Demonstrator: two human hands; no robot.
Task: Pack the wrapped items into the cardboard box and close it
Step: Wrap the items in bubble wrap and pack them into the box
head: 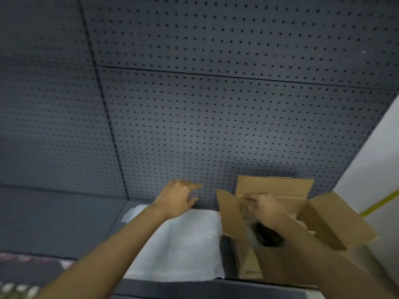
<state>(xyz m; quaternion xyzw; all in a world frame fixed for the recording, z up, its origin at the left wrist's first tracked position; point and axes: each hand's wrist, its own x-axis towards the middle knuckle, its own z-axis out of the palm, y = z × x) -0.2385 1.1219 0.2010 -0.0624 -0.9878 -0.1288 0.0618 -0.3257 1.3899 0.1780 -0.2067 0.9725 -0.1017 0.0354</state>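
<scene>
A brown cardboard box (274,262) stands at the lower right with its flaps up and spread. My right hand (262,209) reaches into its open top, fingers curled around something in clear wrap; what it holds is blurred. Under that forearm, a dark item in clear wrap (268,235) lies inside the box. My left hand (178,197) hovers left of the box above the table's back edge, fingers apart and holding nothing.
A white sheet of wrapping material (183,244) lies on the dark table, left of the box. A dark grey pegboard wall (216,115) fills the back. A white wall with a yellow stripe (380,203) is at the right.
</scene>
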